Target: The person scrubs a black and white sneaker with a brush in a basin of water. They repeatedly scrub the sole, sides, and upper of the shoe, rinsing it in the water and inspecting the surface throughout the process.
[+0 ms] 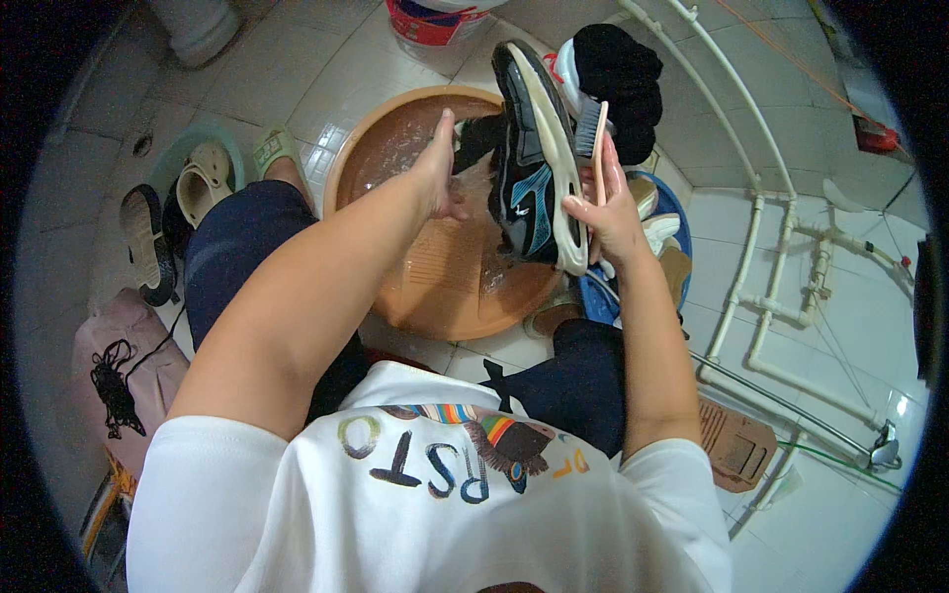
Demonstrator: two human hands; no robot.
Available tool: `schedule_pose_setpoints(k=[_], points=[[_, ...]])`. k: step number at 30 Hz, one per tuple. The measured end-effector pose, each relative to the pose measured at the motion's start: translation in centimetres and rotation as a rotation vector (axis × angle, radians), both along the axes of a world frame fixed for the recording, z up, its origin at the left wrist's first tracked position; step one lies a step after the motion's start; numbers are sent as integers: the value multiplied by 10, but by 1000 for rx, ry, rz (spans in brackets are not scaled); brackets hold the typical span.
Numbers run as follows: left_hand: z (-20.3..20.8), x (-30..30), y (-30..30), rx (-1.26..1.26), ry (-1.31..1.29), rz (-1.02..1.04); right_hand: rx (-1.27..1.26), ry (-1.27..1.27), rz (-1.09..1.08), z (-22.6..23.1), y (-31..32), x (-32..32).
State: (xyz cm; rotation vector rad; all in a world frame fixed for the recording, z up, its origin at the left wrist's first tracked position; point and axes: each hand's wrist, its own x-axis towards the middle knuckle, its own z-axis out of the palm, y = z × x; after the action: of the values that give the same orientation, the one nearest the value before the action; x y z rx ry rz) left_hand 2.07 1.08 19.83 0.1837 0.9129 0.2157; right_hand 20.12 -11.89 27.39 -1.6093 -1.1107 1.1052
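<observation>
My right hand [615, 212] grips a black, grey and blue sneaker [527, 148] by its pale sole, near one end. A scrub brush [600, 133] with dark bristles is in the same hand, pressed alongside the sole. The sneaker is held up over the right side of a round orange-brown basin [348, 163] with water in it. My left hand [440, 176] is open over the basin, fingers spread, apart from the sneaker. Behind it a dark item [477, 138] lies in the basin, its kind partly hidden. A ridged washboard area [435, 267] shows in the basin's near part.
On the right stands a blue tub [596, 295] with several shoes. Past the sneaker sits a black fabric bundle [621, 74]; a red-and-white bucket [432, 25] is farther back. To the left are a beige clog [203, 180] and a dark slipper [146, 242]. White pipes [748, 267] run along the right wall.
</observation>
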Motion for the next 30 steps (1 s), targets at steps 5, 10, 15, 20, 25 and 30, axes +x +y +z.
schedule_pose_setpoints(k=[5,10,15,20,25,30], points=[[0,15,2,0,-457,450,147,-150,-51,27,-16,-28],[-11,19,24,-24,-513,516,146,-302,-40,26,-23,-26],[4,20,20,77,-511,531,239,-426,-35,24,-16,-32],[43,37,-1,359,-755,227,251,-663,-10,23,-13,-44],[53,33,-6,408,-919,124,130,-700,6,31,-13,-52],[71,23,-9,466,-642,167,115,-691,3,24,-5,-43]])
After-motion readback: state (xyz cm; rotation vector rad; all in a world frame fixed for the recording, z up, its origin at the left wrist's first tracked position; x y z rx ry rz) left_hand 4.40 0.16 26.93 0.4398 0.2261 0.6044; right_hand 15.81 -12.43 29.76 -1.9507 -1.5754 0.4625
